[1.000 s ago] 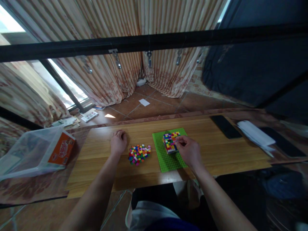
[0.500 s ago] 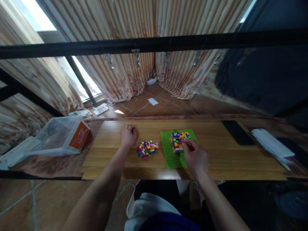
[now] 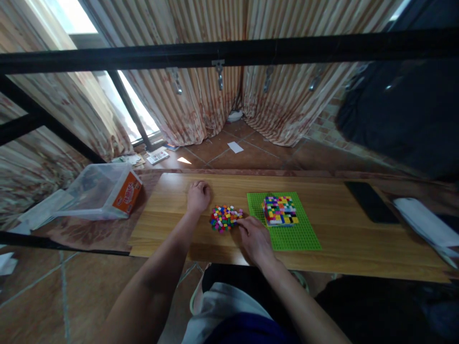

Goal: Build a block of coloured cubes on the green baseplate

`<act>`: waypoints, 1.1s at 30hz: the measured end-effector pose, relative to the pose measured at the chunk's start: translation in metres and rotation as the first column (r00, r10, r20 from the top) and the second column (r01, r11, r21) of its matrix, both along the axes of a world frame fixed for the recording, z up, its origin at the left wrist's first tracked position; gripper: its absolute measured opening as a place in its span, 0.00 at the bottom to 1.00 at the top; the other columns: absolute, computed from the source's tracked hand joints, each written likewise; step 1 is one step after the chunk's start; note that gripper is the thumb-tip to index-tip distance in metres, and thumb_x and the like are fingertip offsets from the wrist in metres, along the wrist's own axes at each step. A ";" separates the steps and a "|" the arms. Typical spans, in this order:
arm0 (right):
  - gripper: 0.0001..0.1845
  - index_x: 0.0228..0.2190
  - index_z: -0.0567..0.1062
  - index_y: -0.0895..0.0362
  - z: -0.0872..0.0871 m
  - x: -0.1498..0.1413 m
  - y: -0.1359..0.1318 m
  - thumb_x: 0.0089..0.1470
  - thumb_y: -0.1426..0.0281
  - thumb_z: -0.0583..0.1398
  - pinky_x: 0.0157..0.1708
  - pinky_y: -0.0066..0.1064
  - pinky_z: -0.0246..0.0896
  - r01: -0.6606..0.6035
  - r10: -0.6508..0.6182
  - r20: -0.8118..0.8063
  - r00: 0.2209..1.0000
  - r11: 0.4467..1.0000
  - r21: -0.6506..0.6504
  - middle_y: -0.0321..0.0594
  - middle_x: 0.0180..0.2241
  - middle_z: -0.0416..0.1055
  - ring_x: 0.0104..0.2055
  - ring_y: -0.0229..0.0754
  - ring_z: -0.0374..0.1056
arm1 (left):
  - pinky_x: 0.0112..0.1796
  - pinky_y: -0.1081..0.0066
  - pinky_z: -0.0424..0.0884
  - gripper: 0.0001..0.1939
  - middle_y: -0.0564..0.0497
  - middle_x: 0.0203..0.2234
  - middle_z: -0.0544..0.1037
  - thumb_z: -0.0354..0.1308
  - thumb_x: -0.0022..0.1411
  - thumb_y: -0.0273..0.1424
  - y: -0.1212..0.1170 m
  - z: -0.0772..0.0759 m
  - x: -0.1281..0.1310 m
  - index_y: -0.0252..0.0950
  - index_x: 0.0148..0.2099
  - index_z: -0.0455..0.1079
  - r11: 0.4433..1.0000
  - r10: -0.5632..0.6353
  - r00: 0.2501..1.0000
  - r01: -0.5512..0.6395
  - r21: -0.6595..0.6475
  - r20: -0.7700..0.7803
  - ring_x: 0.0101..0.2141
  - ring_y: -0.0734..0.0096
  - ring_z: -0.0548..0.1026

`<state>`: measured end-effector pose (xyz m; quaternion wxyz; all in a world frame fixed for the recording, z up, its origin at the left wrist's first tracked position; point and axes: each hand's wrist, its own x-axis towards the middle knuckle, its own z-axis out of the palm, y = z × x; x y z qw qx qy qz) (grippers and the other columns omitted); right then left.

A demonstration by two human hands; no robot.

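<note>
A heap of small multicoloured building bricks (image 3: 223,219) lies loose on the wooden table (image 3: 337,243). At the heap's right edge is my right hand (image 3: 255,239), thumb and forefinger pinched together among the bricks. Whatever sits between those fingertips is too small to make out. Just left of and behind the heap, my left hand (image 3: 199,196) rests on the tabletop with curled fingers and nothing visible in it. A green studded baseplate (image 3: 297,239) lies to the right, carrying a rectangular block of stacked coloured bricks (image 3: 280,210). Neither hand touches that block.
A black phone-like slab (image 3: 371,201) and white papers (image 3: 423,224) lie toward the right. Beyond the table's left end stands a clear plastic bin (image 3: 96,191) with an orange label. A dark metal bar (image 3: 201,56) crosses the view ahead, before striped curtains (image 3: 204,28).
My right hand has left the brick block on the baseplate and moved left to the loose heap. My left hand stays resting on the table. The camera view has turned leftward.
</note>
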<state>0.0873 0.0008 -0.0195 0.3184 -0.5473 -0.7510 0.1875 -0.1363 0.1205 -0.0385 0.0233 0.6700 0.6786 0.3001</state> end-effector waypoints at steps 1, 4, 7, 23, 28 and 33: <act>0.15 0.39 0.80 0.54 -0.001 -0.001 0.001 0.58 0.77 0.54 0.46 0.35 0.65 -0.003 0.003 0.017 1.000 1.000 -0.014 0.42 0.38 0.77 0.43 0.44 0.71 | 0.50 0.60 0.68 0.11 0.44 0.41 0.77 0.50 0.61 0.26 0.000 0.000 0.000 0.37 0.40 0.74 1.000 0.000 1.000 0.000 0.001 0.000 0.45 0.58 0.72; 0.15 0.40 0.80 0.54 -0.002 -0.003 0.003 0.58 0.76 0.55 0.46 0.35 0.65 -0.002 0.005 0.058 0.998 0.999 -0.048 0.42 0.39 0.76 0.43 0.44 0.70 | 0.49 0.60 0.69 0.11 0.44 0.41 0.77 0.50 0.61 0.26 0.001 -0.001 -0.001 0.37 0.40 0.73 1.000 0.000 1.000 0.000 0.000 0.001 0.44 0.58 0.72; 0.14 0.40 0.80 0.53 -0.003 -0.004 0.004 0.59 0.76 0.55 0.45 0.34 0.64 -0.001 0.005 0.095 0.995 0.999 -0.049 0.43 0.40 0.75 0.42 0.45 0.69 | 0.49 0.60 0.69 0.11 0.44 0.41 0.77 0.50 0.61 0.26 0.001 -0.002 -0.001 0.37 0.40 0.74 1.000 -0.005 1.000 0.005 0.002 -0.005 0.44 0.58 0.72; 0.11 0.39 0.76 0.56 -0.005 0.001 -0.005 0.56 0.76 0.56 0.47 0.36 0.63 0.079 -0.074 0.107 0.992 0.996 -0.044 0.44 0.39 0.73 0.43 0.46 0.67 | 0.52 0.60 0.68 0.12 0.44 0.42 0.78 0.50 0.61 0.27 0.000 0.002 0.000 0.37 0.41 0.74 1.000 0.005 1.000 -0.005 -0.021 0.009 0.46 0.58 0.73; 0.10 0.34 0.77 0.55 -0.006 -0.003 0.000 0.58 0.75 0.55 0.46 0.35 0.63 0.046 -0.039 0.144 0.989 0.998 -0.050 0.43 0.36 0.73 0.41 0.45 0.68 | 0.52 0.59 0.68 0.12 0.43 0.43 0.77 0.49 0.61 0.27 0.001 0.002 0.000 0.37 0.41 0.74 1.000 0.003 1.000 -0.003 -0.024 0.008 0.47 0.57 0.72; 0.12 0.34 0.77 0.54 -0.005 0.001 -0.005 0.62 0.74 0.53 0.43 0.32 0.62 0.031 -0.022 0.170 0.985 0.998 -0.049 0.41 0.36 0.73 0.40 0.43 0.68 | 0.52 0.59 0.68 0.12 0.44 0.43 0.77 0.49 0.61 0.27 0.001 0.004 0.000 0.37 0.41 0.74 0.999 0.000 1.000 0.000 -0.035 0.006 0.47 0.58 0.72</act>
